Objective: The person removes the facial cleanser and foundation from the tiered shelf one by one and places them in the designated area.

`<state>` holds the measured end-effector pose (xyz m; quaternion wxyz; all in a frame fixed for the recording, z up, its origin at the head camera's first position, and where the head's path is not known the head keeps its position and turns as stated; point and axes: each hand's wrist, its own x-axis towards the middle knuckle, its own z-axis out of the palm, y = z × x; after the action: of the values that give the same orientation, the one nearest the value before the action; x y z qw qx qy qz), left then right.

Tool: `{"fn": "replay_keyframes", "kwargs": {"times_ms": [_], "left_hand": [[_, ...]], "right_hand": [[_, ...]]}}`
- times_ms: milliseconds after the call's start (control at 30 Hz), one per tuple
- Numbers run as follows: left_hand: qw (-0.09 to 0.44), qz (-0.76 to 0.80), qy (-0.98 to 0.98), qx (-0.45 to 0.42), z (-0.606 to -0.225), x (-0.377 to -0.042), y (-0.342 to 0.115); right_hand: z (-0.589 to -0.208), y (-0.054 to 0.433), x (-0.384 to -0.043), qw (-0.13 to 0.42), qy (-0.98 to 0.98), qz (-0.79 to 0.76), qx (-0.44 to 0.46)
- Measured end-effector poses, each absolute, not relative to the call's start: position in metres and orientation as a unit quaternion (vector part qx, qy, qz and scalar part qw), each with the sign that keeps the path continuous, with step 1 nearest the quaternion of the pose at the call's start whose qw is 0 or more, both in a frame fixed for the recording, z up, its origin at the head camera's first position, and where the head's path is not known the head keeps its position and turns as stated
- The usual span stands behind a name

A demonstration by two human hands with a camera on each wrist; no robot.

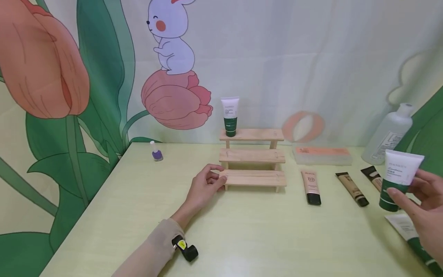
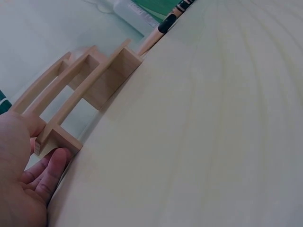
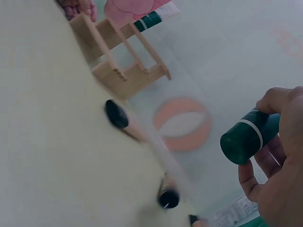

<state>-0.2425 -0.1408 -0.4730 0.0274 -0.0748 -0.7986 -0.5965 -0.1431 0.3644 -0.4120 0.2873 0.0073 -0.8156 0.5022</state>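
My right hand (image 1: 427, 206) grips a white tube with a green lower part and green cap (image 1: 398, 175), upright and raised over the right side of the table. In the right wrist view the green cap (image 3: 241, 142) shows between thumb and fingers. At the middle, my left hand (image 1: 206, 185) grips the left end of a three-step wooden display stand (image 1: 254, 177) at its lowest step. The left wrist view shows fingers (image 2: 51, 176) against the stand's side panel. A similar white and green tube (image 1: 230, 115) stands upright on the top step, at its left end.
Right of the stand lie a pink BB cream tube (image 1: 311, 186), a gold tube (image 1: 352, 188) and another dark-capped tube (image 1: 373, 175). A larger white-green tube (image 1: 410, 231) lies near the right hand. Behind are a flat box (image 1: 322, 157) and clear bottle (image 1: 389, 132); purple nail polish (image 1: 157, 154) stands left.
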Motion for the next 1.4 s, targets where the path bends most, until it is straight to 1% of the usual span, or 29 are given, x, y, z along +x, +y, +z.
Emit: {"fn": "replay_keyframes", "kwargs": {"times_ms": [67,200,267,333,433,533,700,867,1200,1400], "left_hand": [[0.026,-0.601,-0.795,-0.076,-0.473,-0.243,-0.141],[0.023,-0.601,-0.795,-0.077,-0.474,-0.242,-0.140],[0.023,-0.598,-0.797,-0.076,-0.473,-0.242,-0.140],[0.025,-0.597,-0.798,-0.077,-0.473,-0.242,-0.140],[0.027,-0.595,-0.799,-0.080,-0.473,-0.243,-0.141],[0.028,-0.597,-0.798,-0.084,-0.473,-0.244,-0.141],[0.025,-0.601,-0.794,-0.087,-0.472,-0.245,-0.141],[0.022,-0.600,-0.795,-0.090,-0.472,-0.246,-0.140],[0.025,-0.605,-0.792,-0.082,-0.472,-0.244,-0.141],[0.026,-0.605,-0.792,-0.077,-0.474,-0.244,-0.142]], "right_hand": [[-0.420,0.365,-0.136,0.278,-0.819,0.501,0.014],[-0.438,0.367,-0.121,0.246,-0.791,0.559,0.043],[-0.444,0.368,-0.116,0.233,-0.787,0.570,0.040],[-0.449,0.368,-0.113,0.218,-0.799,0.560,0.018],[-0.455,0.367,-0.110,0.189,-0.851,0.488,-0.040],[-0.459,0.366,-0.108,0.157,-0.882,0.437,-0.079],[-0.467,0.364,-0.106,0.113,-0.911,0.379,-0.115],[-0.474,0.364,-0.104,0.073,-0.920,0.360,-0.135],[-0.473,0.359,-0.102,0.068,-0.922,0.349,-0.152],[-0.470,0.355,-0.098,0.107,-0.918,0.361,-0.125]]}}
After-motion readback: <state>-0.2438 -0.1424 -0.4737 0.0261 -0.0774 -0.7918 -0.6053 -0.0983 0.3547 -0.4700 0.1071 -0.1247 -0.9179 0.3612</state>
